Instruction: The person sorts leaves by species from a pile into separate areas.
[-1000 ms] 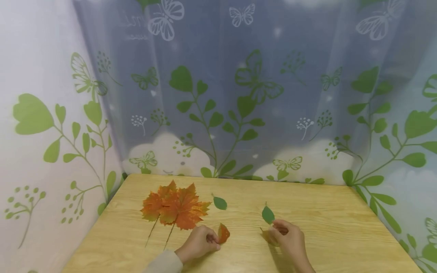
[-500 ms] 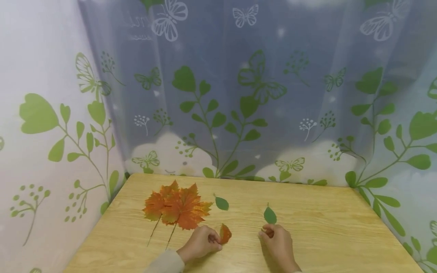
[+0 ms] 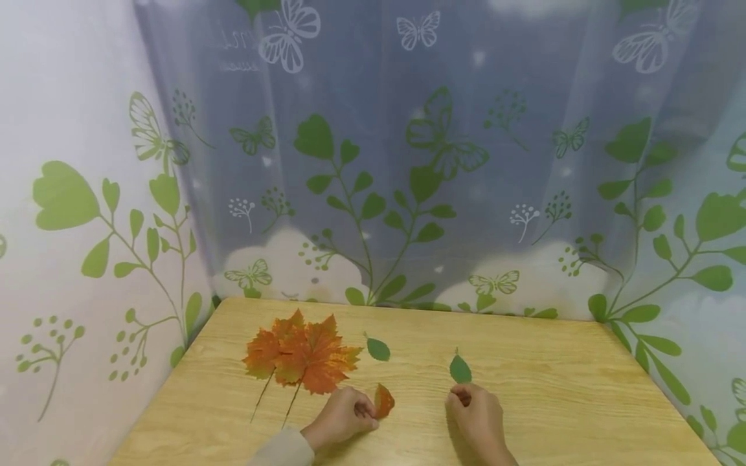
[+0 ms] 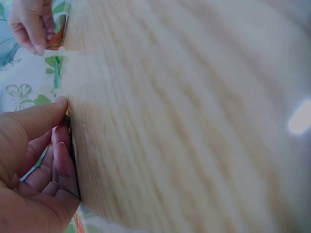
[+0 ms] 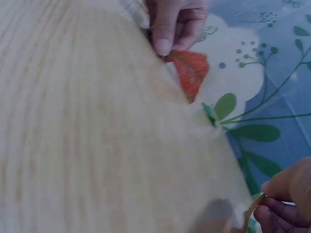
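My left hand [image 3: 344,413] pinches a small orange-red leaf [image 3: 384,401] by its stem end, just above the table. In the right wrist view that leaf [image 5: 192,70] hangs from the fingertips. To the right, my right hand [image 3: 480,417] pinches another small leaf, mostly hidden behind the fingers in the head view. Its orange part [image 4: 59,38] shows in the left wrist view, and a thin edge-on strip of that leaf [image 5: 250,213] in the right wrist view. Directly beyond the right hand lies a green leaf [image 3: 460,369], stem pointing away.
Orange maple leaves [image 3: 317,356] with dark stems overlap on the left of the wooden table [image 3: 559,388]. A second green leaf [image 3: 379,349] lies near the middle back. Printed curtains [image 3: 373,194] with butterflies and plants stand behind the table and at its sides.
My right hand has moved slightly left and closer to the table, and its leaf, earlier visible, is now hidden behind the fingers. The left hand keeps its grip on the orange-red leaf.
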A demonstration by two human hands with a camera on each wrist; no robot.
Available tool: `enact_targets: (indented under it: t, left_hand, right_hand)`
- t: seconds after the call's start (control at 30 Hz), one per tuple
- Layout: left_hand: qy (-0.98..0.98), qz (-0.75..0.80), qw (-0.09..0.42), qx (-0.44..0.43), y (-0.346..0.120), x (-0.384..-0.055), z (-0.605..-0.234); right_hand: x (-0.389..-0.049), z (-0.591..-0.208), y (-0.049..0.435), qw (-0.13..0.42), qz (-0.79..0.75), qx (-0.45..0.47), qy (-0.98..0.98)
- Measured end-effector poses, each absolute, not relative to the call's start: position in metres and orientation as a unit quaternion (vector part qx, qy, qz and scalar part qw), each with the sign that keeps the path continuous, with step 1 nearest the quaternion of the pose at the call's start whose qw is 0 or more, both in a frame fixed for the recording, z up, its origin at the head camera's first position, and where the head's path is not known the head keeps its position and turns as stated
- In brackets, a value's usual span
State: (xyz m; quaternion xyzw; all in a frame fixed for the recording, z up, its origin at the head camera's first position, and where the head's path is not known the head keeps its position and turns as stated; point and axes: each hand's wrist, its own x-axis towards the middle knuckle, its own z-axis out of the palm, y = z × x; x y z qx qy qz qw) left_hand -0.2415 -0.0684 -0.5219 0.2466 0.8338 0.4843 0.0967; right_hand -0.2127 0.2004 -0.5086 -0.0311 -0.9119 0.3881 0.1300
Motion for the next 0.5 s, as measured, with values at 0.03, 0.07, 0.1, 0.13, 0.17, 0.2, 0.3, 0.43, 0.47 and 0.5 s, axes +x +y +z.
enact_targets:
  t: [0.03,0.07,0.1,0.13,0.17,0.2,0.3,0.43,0.47,0.5]
  left_hand:
    - [0.835,0.483,0.096,0.247,-0.068,-0.242,-0.522]
    - [0.836,0.482,0.096,0.247,-0.068,-0.242,-0.523]
    - [0.836,0.48,0.095,0.247,-0.068,-0.242,-0.523]
    - [0.837,0.479,0.094,0.247,-0.068,-0.242,-0.523]
    - [0.838,0.478,0.093,0.247,-0.068,-0.242,-0.523]
    - [0.838,0.478,0.092,0.248,-0.069,-0.242,-0.524]
    - [0.837,0.479,0.092,0.249,-0.069,-0.243,-0.524]
    - [0.837,0.478,0.094,0.25,-0.069,-0.243,-0.524]
    - [0.837,0.477,0.095,0.25,-0.069,-0.243,-0.524]
    - [0.837,0.478,0.096,0.25,-0.069,-0.243,-0.524]
  right_hand:
    - [-0.212,-0.505,0.201,0.131,0.394,-0.034,-0.909]
    - [-0.211,-0.5,0.202,0.131,0.399,-0.037,-0.907]
    - [-0.211,-0.496,0.204,0.132,0.409,-0.04,-0.902]
    - [-0.211,-0.492,0.205,0.132,0.42,-0.047,-0.897]
    - [-0.211,-0.488,0.207,0.132,0.434,-0.054,-0.889]
    - [-0.211,-0.484,0.208,0.131,0.45,-0.059,-0.882]
    - [-0.21,-0.475,0.214,0.111,0.504,-0.072,-0.853]
    - [-0.209,-0.471,0.22,0.072,0.586,-0.083,-0.803]
    - [-0.209,-0.471,0.222,0.065,0.607,-0.087,-0.787]
    - [-0.21,-0.471,0.223,0.058,0.628,-0.094,-0.771]
